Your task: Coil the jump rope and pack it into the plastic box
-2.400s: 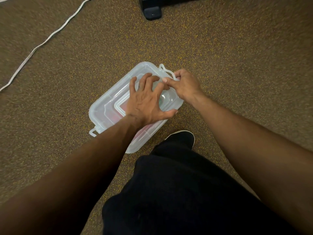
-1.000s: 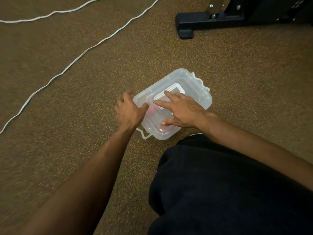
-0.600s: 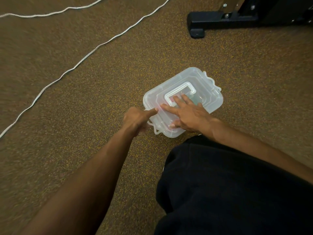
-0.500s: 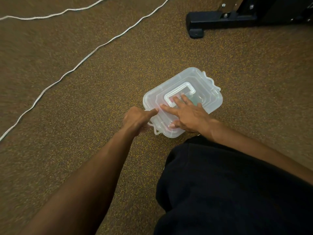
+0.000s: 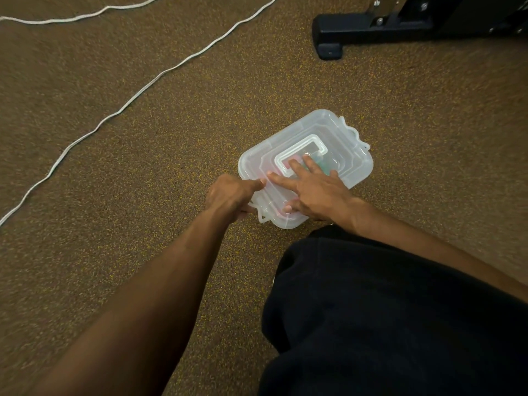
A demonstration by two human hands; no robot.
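Note:
A clear plastic box (image 5: 347, 144) with its lid on lies on the brown carpet, just ahead of my knee. Faint pink and green shapes show through the lid; the rope inside cannot be made out. My right hand (image 5: 315, 191) rests flat on the lid with its fingers spread. My left hand (image 5: 233, 195) is at the box's near-left end, its fingers curled round the side latch (image 5: 261, 217) and its thumb on the lid's edge.
A white cord (image 5: 137, 95) snakes across the carpet at the left and top. A black metal foot of some equipment (image 5: 371, 27) stands at the top right. My dark-trousered leg (image 5: 385, 310) fills the lower right.
Earlier my right hand worked the far-right latch while the left pressed the lid. Now the right hand presses the lid and the left is at the near-left latch. In the last half second little moved.

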